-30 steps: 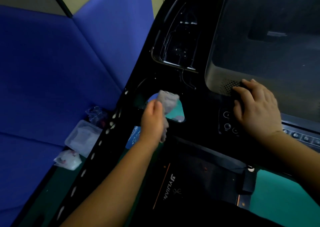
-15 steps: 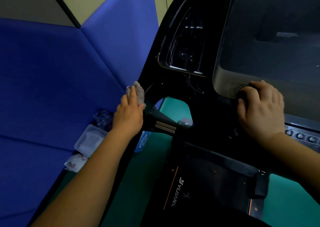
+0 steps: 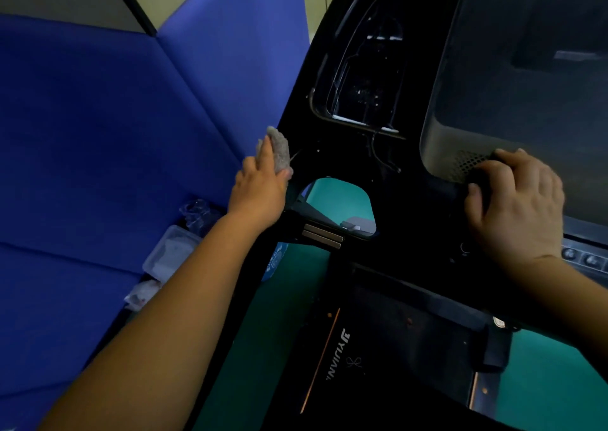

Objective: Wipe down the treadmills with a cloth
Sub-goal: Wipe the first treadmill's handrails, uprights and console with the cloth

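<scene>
Head view: left hand [image 3: 260, 190] presses a cloth [image 3: 279, 149] against the treadmill [image 3: 329, 154] frame's left edge.
The nubbly grey cloth sits bunched under flattened fingers on glossy black plastic; the right hand [image 3: 516, 207] curls, gripping the console's rounded, perforated corner.

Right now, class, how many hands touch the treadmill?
2. The left hand presses the cloth against its left frame edge; the right hand rests on the console's lower corner.
</scene>
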A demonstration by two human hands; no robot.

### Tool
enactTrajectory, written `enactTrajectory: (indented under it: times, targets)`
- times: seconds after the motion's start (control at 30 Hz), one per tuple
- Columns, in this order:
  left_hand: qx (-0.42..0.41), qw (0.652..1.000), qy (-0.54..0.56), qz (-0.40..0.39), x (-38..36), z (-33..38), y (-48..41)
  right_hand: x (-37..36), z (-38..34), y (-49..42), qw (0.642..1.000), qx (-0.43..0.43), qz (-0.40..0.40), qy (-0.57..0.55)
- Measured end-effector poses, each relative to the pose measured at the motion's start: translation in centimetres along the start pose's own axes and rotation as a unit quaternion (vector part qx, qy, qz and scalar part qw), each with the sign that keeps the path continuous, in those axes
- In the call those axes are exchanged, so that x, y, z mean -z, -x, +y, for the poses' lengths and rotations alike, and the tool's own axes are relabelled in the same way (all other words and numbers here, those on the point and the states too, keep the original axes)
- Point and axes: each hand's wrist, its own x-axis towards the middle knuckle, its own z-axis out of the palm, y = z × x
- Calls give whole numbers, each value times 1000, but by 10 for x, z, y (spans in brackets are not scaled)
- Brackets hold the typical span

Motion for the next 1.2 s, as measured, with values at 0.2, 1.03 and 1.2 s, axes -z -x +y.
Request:
enactTrajectory:
  times: [0.2,1.03,1.2]
  targets:
    - [29,999,-33,-9,-3,-27,49,1,2,0,1000,7,-11,-10]
    - [141,986,-85,34,-16,-120,240,-45,-81,55,920,347,-177,41]
    - [144,986,-78,36,-16,-144,278,-44,-83,57,920,349,-170,51]
